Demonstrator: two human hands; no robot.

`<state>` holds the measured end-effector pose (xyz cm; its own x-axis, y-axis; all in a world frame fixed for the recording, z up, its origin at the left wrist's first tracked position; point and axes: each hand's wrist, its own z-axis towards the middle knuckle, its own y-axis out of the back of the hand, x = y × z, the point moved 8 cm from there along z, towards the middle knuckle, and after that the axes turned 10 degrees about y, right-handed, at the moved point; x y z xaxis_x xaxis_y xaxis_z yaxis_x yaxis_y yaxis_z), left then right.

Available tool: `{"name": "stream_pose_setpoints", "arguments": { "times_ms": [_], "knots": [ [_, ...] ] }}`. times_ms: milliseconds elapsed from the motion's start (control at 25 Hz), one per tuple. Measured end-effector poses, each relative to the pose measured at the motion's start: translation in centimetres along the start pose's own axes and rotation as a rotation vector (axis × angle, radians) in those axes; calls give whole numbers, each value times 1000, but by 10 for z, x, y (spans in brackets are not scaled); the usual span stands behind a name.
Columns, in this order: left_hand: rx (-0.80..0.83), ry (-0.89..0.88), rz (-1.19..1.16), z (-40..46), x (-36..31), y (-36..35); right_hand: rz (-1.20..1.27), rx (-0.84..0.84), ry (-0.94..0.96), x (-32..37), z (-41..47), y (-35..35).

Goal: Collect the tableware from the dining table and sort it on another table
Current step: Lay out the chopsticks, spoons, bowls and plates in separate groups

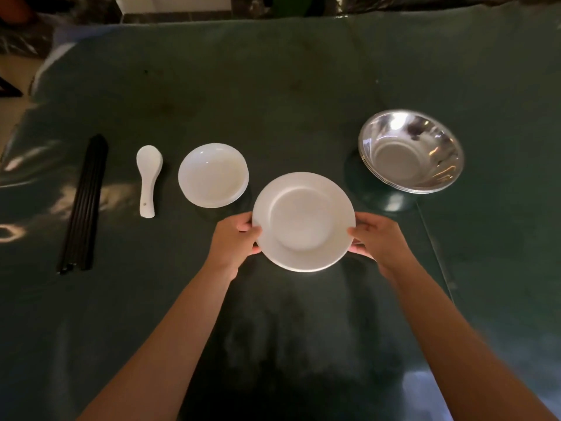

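Head view shows both hands gripping 1 white plate (pixel 303 221), left hand (pixel 235 238) and right hand (pixel 378 240) on opposite rims, above the green table (pixel 273 86). Sorted already, it seems: black chopsticks (pixel 85 205), spoon (pixel 148 180), small dishes (pixel 213 175), and steel bowls (pixel 411 151), maybe stacked. This plate still needs its spot.

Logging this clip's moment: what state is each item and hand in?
White plate: held by both hands, empty.
Left hand: grips plate's left rim.
Right hand: grips plate's right rim.
Small white dishes: stacked, upright.
Steel bowls: nested, empty.
Spoon: lying flat.
Black chopsticks: bundled.
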<state>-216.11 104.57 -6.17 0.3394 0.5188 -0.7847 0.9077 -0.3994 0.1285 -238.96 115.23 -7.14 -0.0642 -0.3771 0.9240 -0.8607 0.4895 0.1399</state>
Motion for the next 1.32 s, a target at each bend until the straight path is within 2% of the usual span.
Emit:
{"name": "stream_pose_setpoints", "arguments": {
  "times_ms": [120,160,200,240,320,360,440,720,1160,1320],
  "knots": [
    [-66,-24,152,7,1,2,5,-4,-21,-4,7,1],
    [-145,-97,310,2,-2,6,-70,-23,7,-4,4,4],
    [-261,-240,512,-8,-10,8,-250,-56,115,1,-2,10],
    [-324,-462,699,-23,-20,2,-507,-81,325,12,-11,12],
    [-242,-896,992,-52,-25,-35,-965,31,880,32,-42,-12],
    [-169,-1015,1099,-61,-19,-50,-1096,134,1082,31,-57,-25],
    [-105,-1072,1163,-63,-13,-64,-1189,249,1247,27,-64,-38],
    [-60,-1113,1146,-55,-16,-66,-1116,318,1350,39,-47,-44],
    [-212,-949,1185,7,-66,-59,-1147,244,1202,74,29,-58],
    [-192,-1014,1185,5,-63,-56,-1188,292,1266,71,27,-58]
  ]
}}
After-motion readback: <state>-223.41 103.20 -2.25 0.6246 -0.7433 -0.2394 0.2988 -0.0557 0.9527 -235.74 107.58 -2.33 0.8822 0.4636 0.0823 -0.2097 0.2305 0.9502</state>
